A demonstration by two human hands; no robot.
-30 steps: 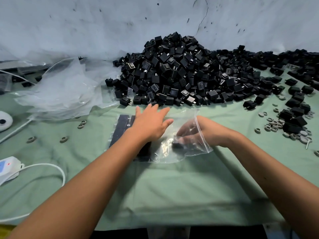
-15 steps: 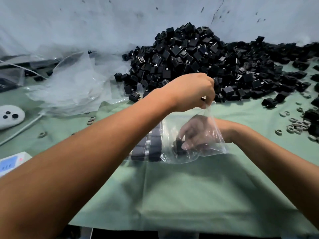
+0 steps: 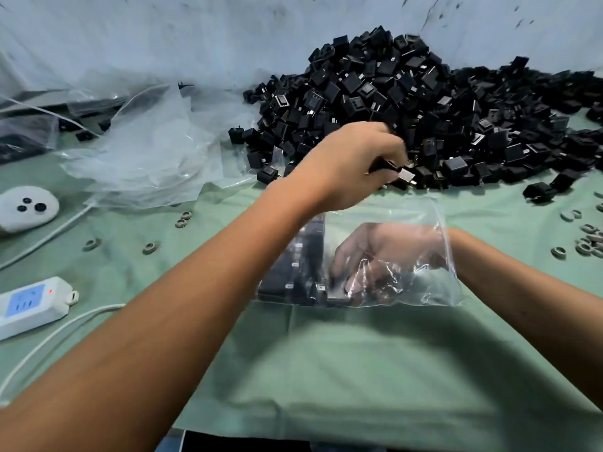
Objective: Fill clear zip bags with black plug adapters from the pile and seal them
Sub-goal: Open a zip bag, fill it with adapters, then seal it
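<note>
Left hand (image 3: 350,168) grips adapters (image 3: 396,171); spare bags (image 3: 143,154) beside pile (image 3: 424,109).

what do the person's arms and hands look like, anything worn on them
Both forearms are bare as far as the frame shows: no sleeves, gloves, watch or bands in view. The left hand shows no rings or markings, though it is slightly motion-blurred. The right hand is seen only through the clear zip bag, whose glare hides finer detail.

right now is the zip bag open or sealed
Open: the right hand is inside the clear zip bag, setting an adapter beside the packed rows.
</note>
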